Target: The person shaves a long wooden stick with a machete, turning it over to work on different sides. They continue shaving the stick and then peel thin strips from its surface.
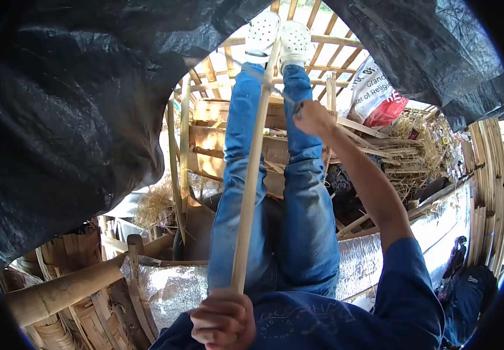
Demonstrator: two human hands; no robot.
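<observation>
One bamboo strip (250, 186), one blurred blade (280, 93), two hands.
I see the left hand (222, 319) wrapped round the strip's near end; the right hand's (316, 120) grip clasps the blade at its far part, above two legs (310, 216). Black sheeting (71, 116) edges both upper sides; between lies open room.

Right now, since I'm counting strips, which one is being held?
The long pale strip, gripped by the left hand, its far part between the white shoes. The loose strips at right are in neither hand.

A makeshift bamboo shed, judging by slatted lattice (336, 41), black plastic sheeting (71, 111), woven panels (77, 249) and loose straw (427, 147).
</observation>
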